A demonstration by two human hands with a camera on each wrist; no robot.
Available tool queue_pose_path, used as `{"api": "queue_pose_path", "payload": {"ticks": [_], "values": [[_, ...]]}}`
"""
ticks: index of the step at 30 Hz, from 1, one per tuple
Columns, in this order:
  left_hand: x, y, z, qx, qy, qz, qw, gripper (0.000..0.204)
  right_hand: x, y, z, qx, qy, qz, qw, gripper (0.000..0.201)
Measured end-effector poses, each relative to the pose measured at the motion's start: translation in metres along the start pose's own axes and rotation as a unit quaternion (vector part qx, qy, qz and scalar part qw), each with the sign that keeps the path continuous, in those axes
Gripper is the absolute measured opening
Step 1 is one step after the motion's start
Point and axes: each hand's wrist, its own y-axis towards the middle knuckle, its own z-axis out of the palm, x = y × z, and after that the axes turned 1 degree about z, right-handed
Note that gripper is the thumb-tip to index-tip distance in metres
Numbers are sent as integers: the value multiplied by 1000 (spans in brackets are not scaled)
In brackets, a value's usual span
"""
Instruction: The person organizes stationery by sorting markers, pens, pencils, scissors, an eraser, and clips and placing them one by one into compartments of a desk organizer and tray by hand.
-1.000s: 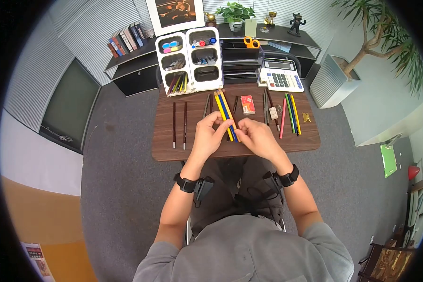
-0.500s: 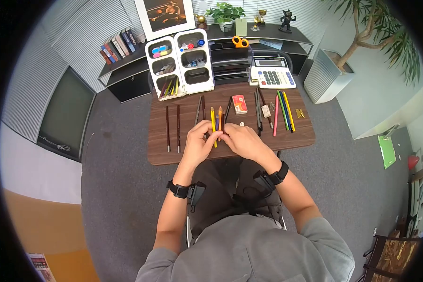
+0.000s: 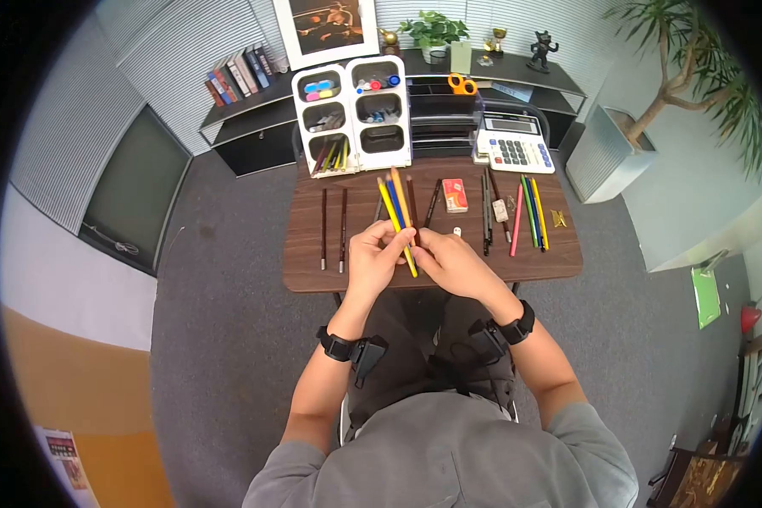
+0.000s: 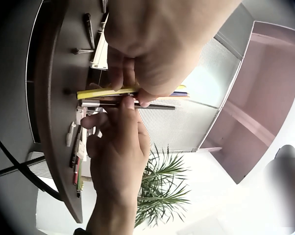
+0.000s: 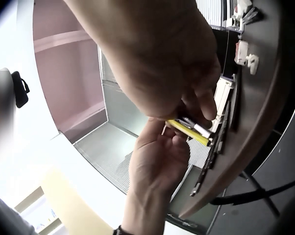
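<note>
In the head view my left hand (image 3: 374, 258) grips a small bundle of pencils over the table's front edge. It has a yellow pencil (image 3: 389, 203), a blue pencil (image 3: 394, 196) and an orange pencil (image 3: 402, 195), their upper ends leaning slightly left. Close beside it, my right hand (image 3: 459, 264) pinches a dark brown pencil (image 3: 411, 196) against the bundle. The left wrist view shows the right thumb on this dark pencil (image 4: 162, 106), with the yellow pencil (image 4: 101, 93) just above. A pale pencil end (image 5: 202, 129) sticks out below the right fingers in the right wrist view.
Dark pencils (image 3: 323, 233) lie at the left of the brown table (image 3: 305, 275). A red box (image 3: 455, 196), an eraser (image 3: 500, 210) and coloured pencils (image 3: 529, 212) lie to the right. Behind stand a white organizer (image 3: 353, 127) and a calculator (image 3: 516, 151).
The bundle stood upright between both hands half a second ago; now it leans left with its tops fanned. The dark brown pencil stands a little apart from it. The head view has shifted.
</note>
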Motion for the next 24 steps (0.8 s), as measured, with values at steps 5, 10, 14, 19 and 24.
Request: {"api": "queue_pose_path", "payload": {"ticks": [5, 10, 14, 19, 24], "values": [[-14, 3, -13, 3, -62, -65, 996, 17, -17, 19, 21, 70, 199, 2, 978, 23], [-18, 18, -34, -10, -64, -107, 992, 20, -4, 45, 28, 130, 292, 76, 944, 26], [-24, 39, -57, -11, -84, -140, 987, 29, 29, 76, 17, 173, 346, 178, 905, 28], [-33, 63, -81, -19, -86, -172, 981, 40, 30, 131, 29, 184, 412, 222, 864, 26], [-13, 103, -109, 0, -192, -248, 950, 35, 26, 167, 38, 173, 456, 253, 836, 21]]}}
